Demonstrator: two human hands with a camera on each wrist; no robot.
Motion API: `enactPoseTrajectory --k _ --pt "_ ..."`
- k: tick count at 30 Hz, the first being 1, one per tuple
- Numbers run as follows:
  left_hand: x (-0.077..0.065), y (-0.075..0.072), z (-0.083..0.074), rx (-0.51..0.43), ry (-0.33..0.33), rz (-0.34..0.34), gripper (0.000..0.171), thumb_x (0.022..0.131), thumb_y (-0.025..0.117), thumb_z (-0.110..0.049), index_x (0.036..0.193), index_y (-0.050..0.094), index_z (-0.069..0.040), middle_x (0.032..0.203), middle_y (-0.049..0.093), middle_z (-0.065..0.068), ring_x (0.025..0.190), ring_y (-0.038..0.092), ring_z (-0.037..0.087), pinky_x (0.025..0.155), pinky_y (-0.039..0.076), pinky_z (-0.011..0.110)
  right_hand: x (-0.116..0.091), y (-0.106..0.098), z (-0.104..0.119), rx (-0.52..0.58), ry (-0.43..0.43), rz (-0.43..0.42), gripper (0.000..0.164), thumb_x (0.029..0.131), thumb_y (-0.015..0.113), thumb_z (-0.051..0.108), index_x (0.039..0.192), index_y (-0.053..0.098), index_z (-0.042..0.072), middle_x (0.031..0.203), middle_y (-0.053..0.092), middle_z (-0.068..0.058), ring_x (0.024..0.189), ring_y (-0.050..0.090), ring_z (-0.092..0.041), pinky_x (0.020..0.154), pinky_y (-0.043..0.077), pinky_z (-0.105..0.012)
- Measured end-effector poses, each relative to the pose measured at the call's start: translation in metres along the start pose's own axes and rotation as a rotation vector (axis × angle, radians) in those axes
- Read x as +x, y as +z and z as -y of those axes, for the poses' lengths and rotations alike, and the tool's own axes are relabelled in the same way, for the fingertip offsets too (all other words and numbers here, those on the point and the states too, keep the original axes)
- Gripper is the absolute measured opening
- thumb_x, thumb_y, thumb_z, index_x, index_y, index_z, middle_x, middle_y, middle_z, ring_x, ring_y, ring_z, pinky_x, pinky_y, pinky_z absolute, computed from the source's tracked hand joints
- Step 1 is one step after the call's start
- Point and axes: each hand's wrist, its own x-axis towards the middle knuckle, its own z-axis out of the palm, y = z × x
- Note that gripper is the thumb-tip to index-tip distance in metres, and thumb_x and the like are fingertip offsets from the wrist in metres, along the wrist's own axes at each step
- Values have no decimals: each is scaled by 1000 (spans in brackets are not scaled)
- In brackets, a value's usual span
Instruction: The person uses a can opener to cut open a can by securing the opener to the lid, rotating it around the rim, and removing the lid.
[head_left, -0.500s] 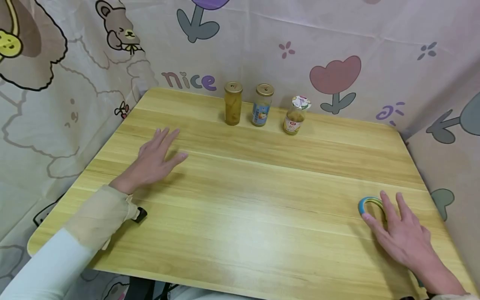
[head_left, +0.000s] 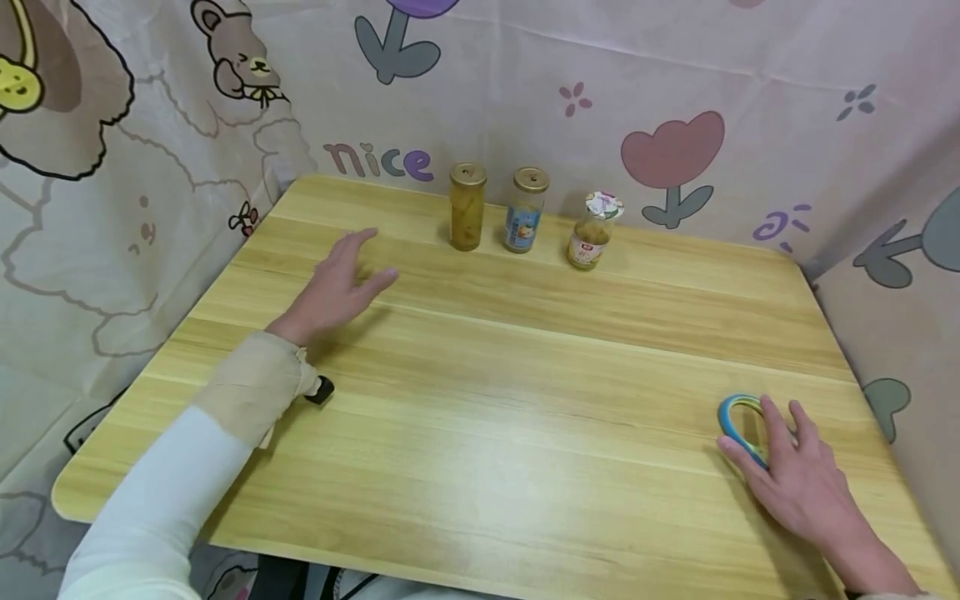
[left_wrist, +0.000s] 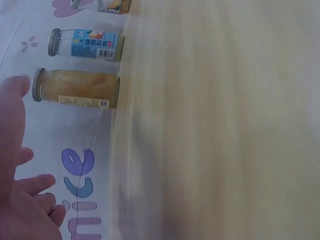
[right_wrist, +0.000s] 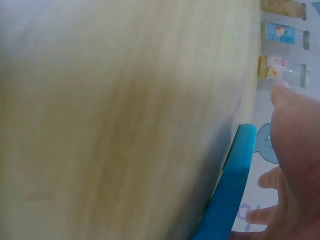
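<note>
Blue ring point(head_left: 726, 423), yellow-green on its inner face, at the right part of the wooden table point(head_left: 465, 400), well apart from the jars. Right hand point(head_left: 808, 487) over and just beside it, thumb near the ring's front edge and index finger over its far right; fingers spread, lightly bent, not curled round it. Whether skin meets the ring, cannot tell; part of the band is hidden under the hand. Left hand point(head_left: 330, 292) hangs over the left part of the table, shadow below, fingers extended and thumb held apart, nothing in the grasp. White sleeve point(head_left: 161, 492) with beige cuff point(head_left: 251, 387) on that arm. Nearest to it, a tall gold-lidded jar point(head_left: 467, 215) with yellowish contents, upright near the back edge. To its right, a blue-labelled jar point(head_left: 522, 227), also gold-lidded, then a jar with a patterned white lid point(head_left: 588, 243), partly filled; all three upright, gaps between. Behind them, a printed cloth point(head_left: 495, 100) with flowers and the word "nice".
</note>
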Motion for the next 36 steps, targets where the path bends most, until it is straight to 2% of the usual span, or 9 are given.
enactPoseTrajectory --k 8,16,21,28,36 --pt "31 17 -17 -76 -9 -51 81 91 52 -57 152 21 -13 151 29 12 138 27 31 110 25 50 5 4 1 14 24 -49 88 94 50 54 152 12 1 145 10 -43 109 27 -70 71 28 -77" --pt "61 31 -21 -168 -41 -72 79 90 54 -58 149 25 -14 148 34 11 137 30 25 109 28 45 4 7 0 22 32 -104 94 86 60 58 147 24 -4 132 30 -42 109 32 -63 74 30 -72" --pt "76 40 -21 -236 -59 -81 81 89 57 -57 147 23 -12 147 35 13 136 32 25 108 31 43 6 5 -1 28 26 -121 95 85 62 57 146 26 -5 127 35 -42 108 32 -63 76 30 -71" --pt "96 48 -26 -303 -93 -76 86 84 60 -61 146 23 -14 144 37 12 136 32 30 109 31 38 10 0 -2 4 45 -73 101 81 64 60 144 24 -9 121 36 -46 102 32 -67 72 32 -72" --pt "105 59 -27 -312 -74 -99 85 84 66 -52 145 24 -10 142 38 13 134 34 31 108 32 39 20 -14 -5 4 19 59 102 81 64 61 140 28 -14 117 37 -47 99 39 -63 75 37 -68"
